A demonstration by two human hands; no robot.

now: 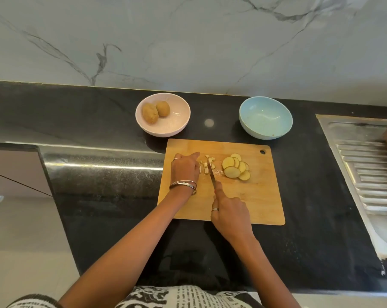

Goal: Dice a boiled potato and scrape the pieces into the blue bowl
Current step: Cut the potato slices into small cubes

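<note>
A wooden cutting board (250, 196) lies on the black counter. My right hand (229, 211) grips a knife (211, 172), forefinger along its back; the blade stands in small cut potato strips (204, 166). My left hand (184, 167) holds those strips from the left with curled fingers. Several round potato slices (234, 166) lie fanned out to the right of the blade. The blue bowl (265, 117) stands behind the board at the right, and nothing shows inside it.
A pink bowl (172, 127) with two whole unpeeled potatoes (156, 111) stands behind the board's left corner. A steel sink drainboard (366, 181) fills the right side. The marble wall (188, 41) rises behind the counter (121, 185).
</note>
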